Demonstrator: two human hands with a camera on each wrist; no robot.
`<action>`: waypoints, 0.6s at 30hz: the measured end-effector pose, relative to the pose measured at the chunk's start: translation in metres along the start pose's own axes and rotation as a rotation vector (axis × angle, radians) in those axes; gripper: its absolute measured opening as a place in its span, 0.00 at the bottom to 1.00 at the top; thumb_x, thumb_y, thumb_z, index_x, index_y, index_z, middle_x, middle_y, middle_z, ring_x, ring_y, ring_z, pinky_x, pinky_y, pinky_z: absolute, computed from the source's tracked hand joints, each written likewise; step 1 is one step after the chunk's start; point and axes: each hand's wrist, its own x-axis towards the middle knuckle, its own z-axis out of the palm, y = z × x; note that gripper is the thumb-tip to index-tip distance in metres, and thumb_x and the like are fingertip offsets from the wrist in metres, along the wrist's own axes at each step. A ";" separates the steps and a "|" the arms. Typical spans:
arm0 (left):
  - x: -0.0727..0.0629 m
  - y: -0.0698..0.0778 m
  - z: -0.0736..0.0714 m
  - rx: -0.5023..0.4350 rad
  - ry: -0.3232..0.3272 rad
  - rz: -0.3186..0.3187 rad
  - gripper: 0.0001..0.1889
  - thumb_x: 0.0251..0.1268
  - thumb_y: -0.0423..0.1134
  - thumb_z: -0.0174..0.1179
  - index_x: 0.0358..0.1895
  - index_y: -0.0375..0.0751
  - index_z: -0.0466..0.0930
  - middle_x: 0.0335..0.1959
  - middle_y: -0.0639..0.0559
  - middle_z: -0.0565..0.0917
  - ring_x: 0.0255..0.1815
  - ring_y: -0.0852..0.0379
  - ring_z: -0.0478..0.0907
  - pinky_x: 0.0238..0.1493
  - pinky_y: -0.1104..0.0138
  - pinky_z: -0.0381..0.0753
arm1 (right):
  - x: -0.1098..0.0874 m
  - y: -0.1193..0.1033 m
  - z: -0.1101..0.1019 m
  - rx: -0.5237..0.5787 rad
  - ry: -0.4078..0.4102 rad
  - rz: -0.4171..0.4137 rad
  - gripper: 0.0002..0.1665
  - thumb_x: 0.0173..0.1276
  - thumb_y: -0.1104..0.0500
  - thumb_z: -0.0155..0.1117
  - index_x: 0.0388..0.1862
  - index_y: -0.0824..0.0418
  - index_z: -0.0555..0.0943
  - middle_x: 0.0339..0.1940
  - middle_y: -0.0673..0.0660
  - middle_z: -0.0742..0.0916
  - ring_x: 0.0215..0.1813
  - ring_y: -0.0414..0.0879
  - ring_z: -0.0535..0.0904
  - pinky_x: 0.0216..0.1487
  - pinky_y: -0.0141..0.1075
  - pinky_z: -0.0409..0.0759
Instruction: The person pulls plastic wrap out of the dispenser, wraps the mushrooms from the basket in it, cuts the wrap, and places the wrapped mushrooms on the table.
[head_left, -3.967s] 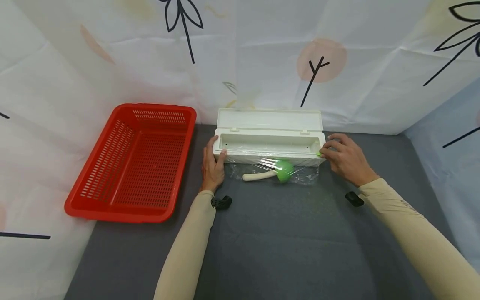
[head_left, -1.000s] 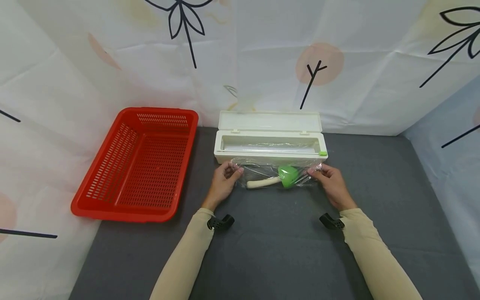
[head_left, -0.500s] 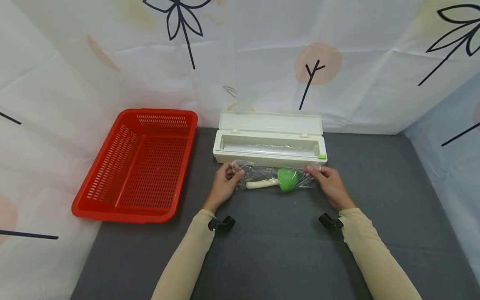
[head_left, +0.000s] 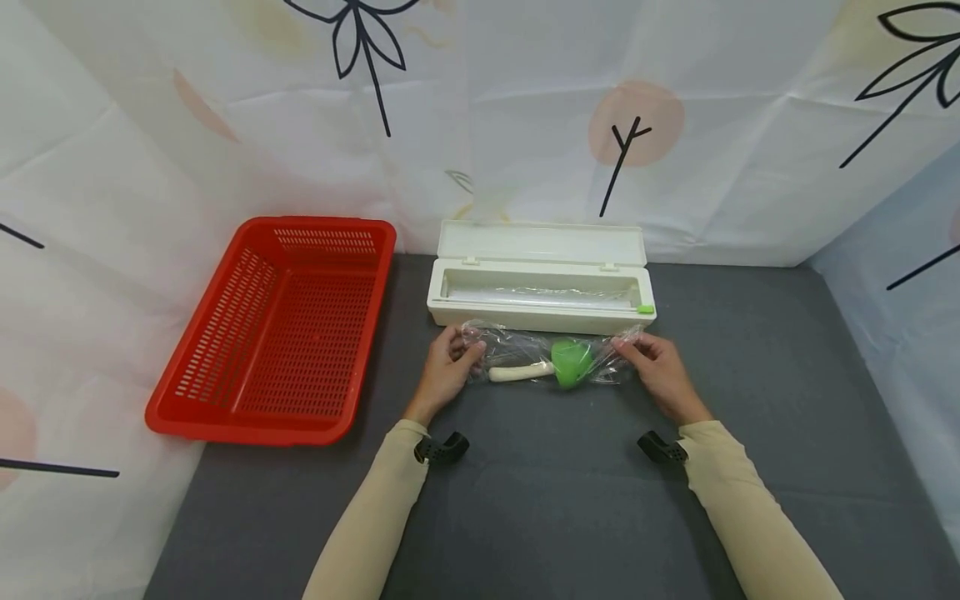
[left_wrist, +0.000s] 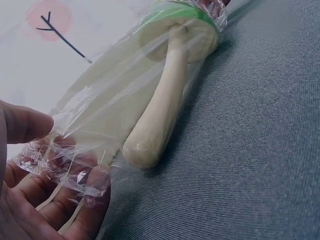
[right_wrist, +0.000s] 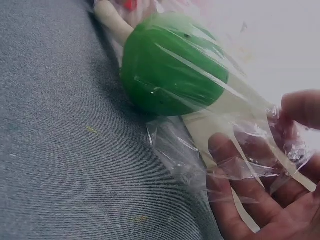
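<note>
Both hands (head_left: 444, 368) (head_left: 663, 375), well apart, moved from box (head_left: 540, 317) edges to film (head_left: 517, 344) edges.

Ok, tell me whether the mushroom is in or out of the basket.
Out: the mushroom is under plastic film, to the right of the basket.

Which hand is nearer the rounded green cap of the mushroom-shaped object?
Right. The right hand holds the crinkled clear plastic film just right of the green cap; the left hand holds the film's opposite end, beyond the free end of the slender cream stem.
</note>
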 end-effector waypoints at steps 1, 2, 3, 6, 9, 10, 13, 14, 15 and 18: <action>0.000 -0.001 0.000 0.007 -0.003 0.004 0.11 0.73 0.27 0.58 0.54 0.25 0.75 0.38 0.32 0.84 0.29 0.56 0.81 0.32 0.64 0.84 | -0.001 0.000 0.000 -0.007 0.000 0.004 0.20 0.78 0.58 0.61 0.49 0.79 0.80 0.34 0.43 0.85 0.39 0.36 0.74 0.41 0.31 0.72; -0.001 -0.001 0.000 0.016 -0.004 0.008 0.12 0.74 0.28 0.58 0.54 0.25 0.76 0.38 0.31 0.84 0.30 0.55 0.81 0.33 0.64 0.84 | -0.001 0.001 0.000 -0.014 0.000 0.004 0.20 0.78 0.57 0.61 0.50 0.78 0.80 0.34 0.43 0.86 0.38 0.36 0.75 0.40 0.31 0.72; -0.001 -0.002 0.000 0.027 -0.007 0.012 0.12 0.74 0.28 0.58 0.55 0.25 0.76 0.37 0.31 0.84 0.30 0.53 0.81 0.32 0.63 0.84 | -0.002 0.001 0.000 -0.023 0.003 -0.001 0.20 0.78 0.57 0.61 0.49 0.77 0.80 0.33 0.44 0.86 0.37 0.36 0.74 0.39 0.32 0.72; 0.000 -0.008 0.000 0.076 -0.008 0.038 0.12 0.75 0.30 0.58 0.56 0.27 0.78 0.38 0.33 0.83 0.31 0.48 0.82 0.32 0.62 0.84 | -0.002 0.005 0.001 -0.033 0.000 -0.041 0.18 0.78 0.59 0.61 0.50 0.76 0.78 0.33 0.48 0.89 0.36 0.35 0.77 0.37 0.31 0.72; -0.002 -0.010 0.001 0.127 -0.012 0.075 0.12 0.76 0.30 0.57 0.57 0.31 0.80 0.40 0.37 0.83 0.31 0.46 0.83 0.30 0.65 0.83 | -0.003 0.007 0.003 -0.033 0.000 -0.076 0.16 0.77 0.62 0.61 0.55 0.74 0.75 0.33 0.57 0.89 0.35 0.35 0.81 0.35 0.29 0.74; -0.002 -0.010 0.001 0.145 -0.014 0.085 0.12 0.76 0.30 0.57 0.58 0.33 0.80 0.41 0.38 0.82 0.32 0.46 0.83 0.30 0.64 0.84 | -0.003 0.008 0.003 -0.033 -0.003 -0.086 0.17 0.77 0.63 0.61 0.57 0.73 0.74 0.34 0.60 0.89 0.35 0.35 0.83 0.36 0.29 0.75; -0.004 -0.009 0.001 0.189 -0.022 0.099 0.14 0.77 0.31 0.55 0.60 0.38 0.80 0.41 0.39 0.82 0.32 0.47 0.83 0.31 0.63 0.84 | -0.004 0.009 0.005 -0.053 -0.007 -0.107 0.20 0.77 0.64 0.61 0.63 0.71 0.74 0.37 0.68 0.88 0.36 0.37 0.85 0.38 0.27 0.78; -0.004 -0.009 0.001 0.200 -0.025 0.098 0.14 0.78 0.31 0.54 0.61 0.39 0.80 0.41 0.40 0.82 0.32 0.48 0.83 0.31 0.63 0.84 | -0.004 0.009 0.006 -0.062 -0.010 -0.112 0.19 0.77 0.64 0.60 0.63 0.71 0.75 0.37 0.69 0.88 0.37 0.37 0.85 0.39 0.27 0.79; -0.005 -0.008 0.002 0.211 -0.027 0.095 0.15 0.79 0.32 0.53 0.62 0.40 0.80 0.42 0.40 0.82 0.32 0.49 0.83 0.31 0.63 0.84 | -0.003 0.010 0.006 -0.071 -0.013 -0.116 0.19 0.77 0.64 0.59 0.63 0.71 0.76 0.38 0.70 0.88 0.37 0.37 0.85 0.40 0.27 0.79; -0.005 -0.007 0.002 0.219 -0.032 0.076 0.14 0.80 0.33 0.52 0.61 0.40 0.81 0.41 0.41 0.84 0.33 0.51 0.83 0.32 0.63 0.84 | -0.003 0.009 0.008 -0.094 -0.014 -0.126 0.17 0.78 0.63 0.58 0.60 0.73 0.79 0.39 0.70 0.87 0.38 0.37 0.84 0.41 0.26 0.79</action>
